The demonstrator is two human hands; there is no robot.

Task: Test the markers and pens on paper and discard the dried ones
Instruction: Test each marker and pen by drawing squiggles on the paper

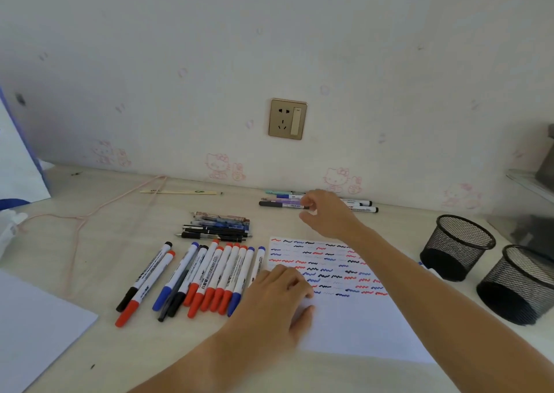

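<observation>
A white paper sheet (353, 323) lies on the desk, its upper half covered with red, blue and black squiggles. My left hand (275, 299) rests on the sheet's left edge, fingers bent, pressing it down. Left of it lies a row of several red, blue and black whiteboard markers (207, 278). Behind them is a bunch of pens (215, 227). Near the wall sits another group of markers and pens (284, 200). My right hand (326, 212) reaches over that far group; its fingertips touch the end of a black-capped marker (278, 204), and the thumb stays apart below.
Two black mesh pen cups (455, 248) (521, 284) stand at the right. Another white sheet (36, 326) lies at the front left. A pink cord (90, 215) and a wrapped chopstick pack (180, 192) lie at the back left. A wall socket (287, 119) is above the desk.
</observation>
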